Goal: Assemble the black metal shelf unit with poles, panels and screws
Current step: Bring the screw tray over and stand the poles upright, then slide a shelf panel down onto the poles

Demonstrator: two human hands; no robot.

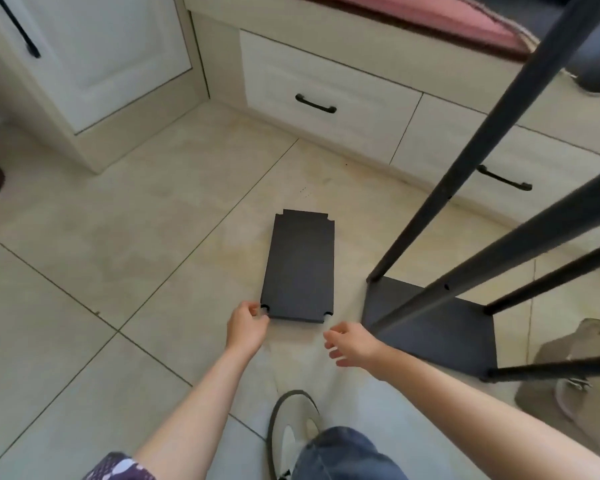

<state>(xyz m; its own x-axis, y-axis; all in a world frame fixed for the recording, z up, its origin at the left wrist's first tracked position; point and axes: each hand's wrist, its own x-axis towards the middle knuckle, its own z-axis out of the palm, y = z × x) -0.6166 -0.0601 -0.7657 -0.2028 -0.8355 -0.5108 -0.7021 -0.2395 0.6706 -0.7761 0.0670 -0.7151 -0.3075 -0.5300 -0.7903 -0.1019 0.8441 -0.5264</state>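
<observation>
While the loose panel lies flat on the floor, its long axis runs straight away from the person, near short edge toward both hands.

Left hand is the nearer grip: its fingers curl onto the panel's near left corner, at the notch, pinching the edge. Right hand hovers just short of the near right corner, fingers loosely spread, holding nothing. Panel is matte black, rectangular, notched at all four corners. Right of the panel stands the part-built frame: a base panel with four poles.
</observation>
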